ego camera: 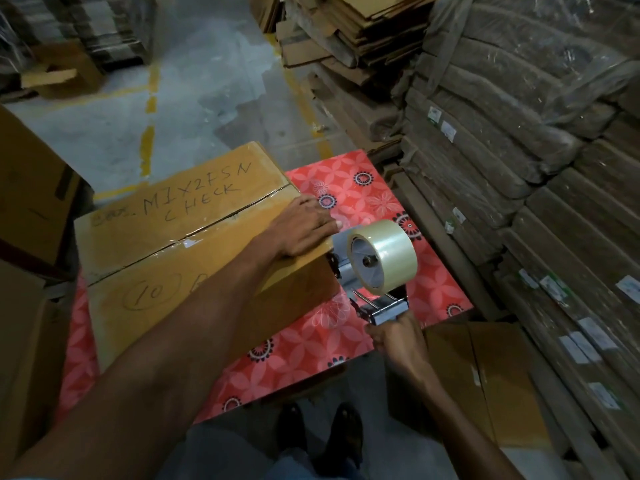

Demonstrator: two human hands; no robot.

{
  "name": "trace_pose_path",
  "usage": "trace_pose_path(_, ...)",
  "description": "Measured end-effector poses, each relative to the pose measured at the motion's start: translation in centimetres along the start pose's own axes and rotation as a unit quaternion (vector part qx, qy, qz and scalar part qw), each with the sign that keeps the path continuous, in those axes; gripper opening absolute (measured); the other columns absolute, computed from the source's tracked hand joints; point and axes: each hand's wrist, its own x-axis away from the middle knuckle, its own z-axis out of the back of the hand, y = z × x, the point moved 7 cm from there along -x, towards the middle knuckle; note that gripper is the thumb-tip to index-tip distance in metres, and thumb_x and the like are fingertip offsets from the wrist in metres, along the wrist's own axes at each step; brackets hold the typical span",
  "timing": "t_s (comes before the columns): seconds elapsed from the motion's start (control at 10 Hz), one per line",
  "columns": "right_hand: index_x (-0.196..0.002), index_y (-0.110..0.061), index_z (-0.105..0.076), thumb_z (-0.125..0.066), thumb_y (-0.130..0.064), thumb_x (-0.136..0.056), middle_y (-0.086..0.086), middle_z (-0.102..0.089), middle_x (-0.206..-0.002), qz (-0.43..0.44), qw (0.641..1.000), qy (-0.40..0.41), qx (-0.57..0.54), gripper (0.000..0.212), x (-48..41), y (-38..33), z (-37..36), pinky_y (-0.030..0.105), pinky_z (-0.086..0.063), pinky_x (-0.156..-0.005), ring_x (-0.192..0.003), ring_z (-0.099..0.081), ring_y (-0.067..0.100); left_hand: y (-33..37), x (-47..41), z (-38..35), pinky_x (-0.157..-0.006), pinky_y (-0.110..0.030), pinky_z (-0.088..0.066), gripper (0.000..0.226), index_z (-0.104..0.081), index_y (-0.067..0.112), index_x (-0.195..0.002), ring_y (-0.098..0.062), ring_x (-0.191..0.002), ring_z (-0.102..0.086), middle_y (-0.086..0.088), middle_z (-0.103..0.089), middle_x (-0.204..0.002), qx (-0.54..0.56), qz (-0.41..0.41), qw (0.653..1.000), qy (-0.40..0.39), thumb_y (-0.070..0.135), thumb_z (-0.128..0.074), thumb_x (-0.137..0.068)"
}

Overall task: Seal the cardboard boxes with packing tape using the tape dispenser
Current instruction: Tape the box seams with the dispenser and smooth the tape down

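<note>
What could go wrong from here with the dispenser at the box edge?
The left hand lies flat on the cardboard box corner right beside the tape dispenser, so its fingers may be in the cutter's path. The right hand holds the handle low, off the side, so tape may wrinkle over the edge.

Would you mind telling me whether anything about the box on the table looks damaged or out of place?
Nothing looks damaged. The cardboard box sits turned at an angle on the red floral table, its centre seam already taped. The left hand presses its right edge while the right hand holds the tape dispenser against that side.
</note>
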Motion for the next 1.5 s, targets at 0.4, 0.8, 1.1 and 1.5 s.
trace_pose_path(0.4,-0.060,-0.014,-0.061,-0.067,-0.023,-0.059,0.006,-0.052,-0.054,-0.013,0.987,0.160,-0.011,0.011,-1.5,1.5,3.9,0.030,-0.034,-0.050,-0.048,-0.046,0.021,1.3,0.4,0.1,-0.120,-0.038,-0.010,0.067,-0.072,0.031,-0.105,-0.013,-0.120,-0.050,0.008,-0.069,-0.114,-0.045,0.037,0.998,-0.027,0.082,-0.036,-0.082)
trace_pose_path(0.8,-0.102,0.002,-0.065,-0.067,-0.013,-0.091,0.022,-0.070,-0.109,-0.022,0.912,0.174,0.371,0.019,-13.1,-1.5,6.6,0.042,-0.057,-0.083,-0.099,-0.067,0.035,1.3,0.5,-0.8,-0.124,-0.045,0.001,0.074,-0.064,0.035,-0.123,-0.017,-0.142,-0.034,0.004,-0.057,-0.139,-0.031,0.071,0.996,-0.039,0.083,-0.038,-0.074)
trace_pose_path(1.1,-0.102,-0.009,-0.062,-0.055,-0.018,-0.081,0.013,-0.069,-0.098,0.273,0.847,0.223,0.399,0.024,-10.6,-20.6,-2.0,0.042,-0.054,-0.078,-0.092,-0.067,0.034,-14.1,1.0,3.3,-0.124,-0.047,0.001,0.071,-0.020,0.018,-0.159,-0.017,-0.154,-0.009,-0.001,-0.017,-0.167,0.067,0.247,0.965,0.058,0.062,-0.022,-0.103)
trace_pose_path(1.5,-0.155,0.008,-0.006,-0.031,-0.019,-0.105,0.022,-0.009,-0.166,0.404,0.683,-0.010,0.609,0.062,-19.2,-27.2,-24.9,0.032,-0.001,-0.125,-0.155,-0.008,0.028,-24.7,-1.9,4.9,-0.103,-0.045,-0.046,0.051,-0.049,0.018,-0.141,-0.029,-0.127,-0.055,-0.008,-0.057,-0.141,0.044,0.229,0.970,0.070,0.035,-0.025,-0.099)
